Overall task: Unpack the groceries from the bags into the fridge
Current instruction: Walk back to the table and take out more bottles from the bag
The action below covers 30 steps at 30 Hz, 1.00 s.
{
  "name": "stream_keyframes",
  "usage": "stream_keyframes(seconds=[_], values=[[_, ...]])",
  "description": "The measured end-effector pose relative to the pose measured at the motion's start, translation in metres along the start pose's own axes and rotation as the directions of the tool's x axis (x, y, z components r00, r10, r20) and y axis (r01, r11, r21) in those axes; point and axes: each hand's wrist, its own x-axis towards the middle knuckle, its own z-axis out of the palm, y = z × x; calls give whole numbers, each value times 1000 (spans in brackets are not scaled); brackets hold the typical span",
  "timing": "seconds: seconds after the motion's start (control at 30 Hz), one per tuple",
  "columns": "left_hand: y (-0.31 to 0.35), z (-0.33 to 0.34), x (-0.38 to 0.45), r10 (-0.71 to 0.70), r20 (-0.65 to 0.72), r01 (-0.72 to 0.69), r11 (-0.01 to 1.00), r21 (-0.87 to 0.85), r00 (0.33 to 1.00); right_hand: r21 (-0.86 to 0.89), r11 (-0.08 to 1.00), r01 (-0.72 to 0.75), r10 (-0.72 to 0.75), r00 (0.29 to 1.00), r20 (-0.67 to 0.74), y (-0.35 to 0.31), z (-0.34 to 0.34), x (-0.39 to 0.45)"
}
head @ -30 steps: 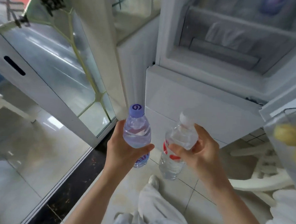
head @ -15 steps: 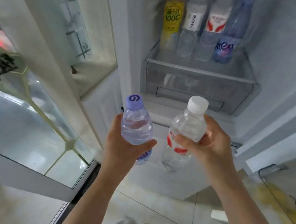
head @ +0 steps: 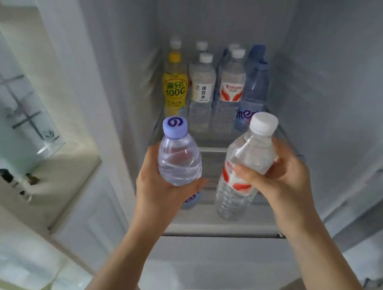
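Clear, white, lilac, yellow and blue bottles against a pale grey-white fridge.

The clear plastic bottle with a lilac cap bears a dark purple swirl on its cap and purple lettering low on its side; the clear plastic bottle with a white cap wears a white label with red-orange petal shapes. On the pale grey fridge shelf stand a yellow drink bottle with green characters, a clear bottle with a white label and black characters, a clear bottle with a red-and-white label and a blue-tinted bottle with what looks like white lettering on a purple-blue label. The cabinet beside the fridge is cream with frosted pale-green glass.
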Motion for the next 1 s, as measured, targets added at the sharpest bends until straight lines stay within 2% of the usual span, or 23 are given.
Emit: stream_keyframes(seconds=[0.1,0.23,0.43,0.57,0.7,0.83,1.0], values=[[5,9,32,49,28,-48,999,-24,998,26,999,35,-32,997,-77,-3,2,29],[17,25,68,74,54,-68,992,-105,996,71,995,76,-68,992,-109,-9,3,67],[11,56,111,120,-9,-119,977,-175,993,10,990,144,-143,988,-61,-6,5,116],[-1,73,132,187,-31,-189,977,-101,982,-13,990,141,-141,990,-29,8,4,143],[-14,84,145,170,-61,-176,977,-118,984,-43,993,113,-112,993,23,25,3,159],[-26,89,155,91,-72,-100,984,-145,993,-80,991,106,-102,993,55,39,5,170],[-41,94,158,63,-107,-77,988,-132,992,-148,976,161,-150,985,84,45,8,179]])
